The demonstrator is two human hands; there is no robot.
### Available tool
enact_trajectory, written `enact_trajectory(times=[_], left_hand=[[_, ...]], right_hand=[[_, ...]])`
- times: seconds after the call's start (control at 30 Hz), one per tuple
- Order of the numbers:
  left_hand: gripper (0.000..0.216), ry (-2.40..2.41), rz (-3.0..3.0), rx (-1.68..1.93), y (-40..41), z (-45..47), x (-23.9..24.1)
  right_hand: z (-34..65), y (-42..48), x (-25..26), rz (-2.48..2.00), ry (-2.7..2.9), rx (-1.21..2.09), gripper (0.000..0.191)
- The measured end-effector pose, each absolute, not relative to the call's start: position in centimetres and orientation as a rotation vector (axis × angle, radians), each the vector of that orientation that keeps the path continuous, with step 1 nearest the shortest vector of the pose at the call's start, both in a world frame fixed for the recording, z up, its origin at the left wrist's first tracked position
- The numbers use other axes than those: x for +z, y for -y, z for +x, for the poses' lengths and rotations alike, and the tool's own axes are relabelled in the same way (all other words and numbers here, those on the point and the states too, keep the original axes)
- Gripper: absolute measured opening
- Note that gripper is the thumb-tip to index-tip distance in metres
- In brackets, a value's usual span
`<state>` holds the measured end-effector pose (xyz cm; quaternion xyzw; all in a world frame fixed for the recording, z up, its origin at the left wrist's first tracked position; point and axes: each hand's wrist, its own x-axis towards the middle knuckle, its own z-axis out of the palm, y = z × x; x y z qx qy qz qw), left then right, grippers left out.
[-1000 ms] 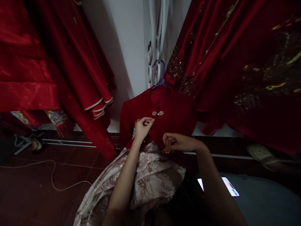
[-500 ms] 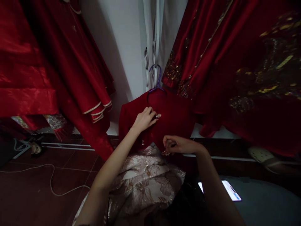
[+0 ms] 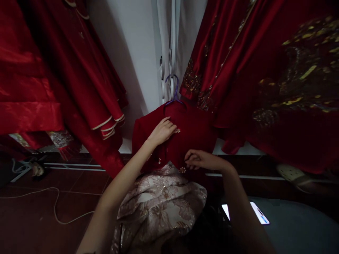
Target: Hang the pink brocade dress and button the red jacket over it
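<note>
Shifted up since the first frame is the left hand (image 3: 162, 132), its fingertips now laid on the upper gold-and-pearl flower-shaped clasp (image 3: 177, 131) of a dark red long-sleeved cloth jacket (image 3: 194, 123). More of the lower pearl flower-shaped ornament (image 3: 182, 170) is exposed beneath the right hand (image 3: 200, 160). The jacket is hung by a thin purple hanger (image 3: 176, 90) from white scrolled metalwork (image 3: 173, 38), above pale floral brocade cloth (image 3: 169, 197). The step in hand is judged to be work on the front fastenings; for the next move, a firm hold on the upper clasp and a steadied front edge would be called for. Part of that clasp is covered by the left fingers, and whether it is pinched cannot be told. The right fingers are curled near the ornament; any grip on fabric cannot be confirmed. A lit phone (image 3: 259, 212) is partly hidden by the right forearm; the jacket's lower edges are lost in shadow
</note>
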<state>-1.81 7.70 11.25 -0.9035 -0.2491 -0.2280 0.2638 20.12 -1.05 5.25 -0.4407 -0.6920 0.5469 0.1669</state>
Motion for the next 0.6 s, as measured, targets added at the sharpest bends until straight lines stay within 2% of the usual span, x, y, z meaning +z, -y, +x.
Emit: enact_trajectory(times=[0.07,0.23,0.33,0.4,0.5,0.6], left_hand=[[0.021,0.642,-2.397,-0.579,-8.1,-1.9,11.2],[0.021,0.634,-2.347,-0.553,-8.4,-1.7,10.9],[0.024,0.646,-2.338,-0.579,-8.2,-1.8,10.9],[0.027,0.657,-2.319,-0.583,-8.1,-2.0,10.8],[0.035,0.685,-2.322,-0.524,-8.0,-3.0,10.8],[0.039,0.695,-2.356,-0.463,-7.9,-4.7,10.9]], right_hand=[[19.8,1.1,5.5,-1.243,1.947,1.485,0.036],[16.9,-0.1,7.3,-1.090,1.703,0.902,0.029],[13.9,-2.2,9.3,-0.902,1.455,0.740,0.032],[11.8,-3.8,10.7,-0.849,1.401,0.791,0.043],[9.6,-5.9,11.9,-0.946,1.311,0.854,0.071],[9.2,-7.0,12.0,-1.171,1.216,0.631,0.090]])
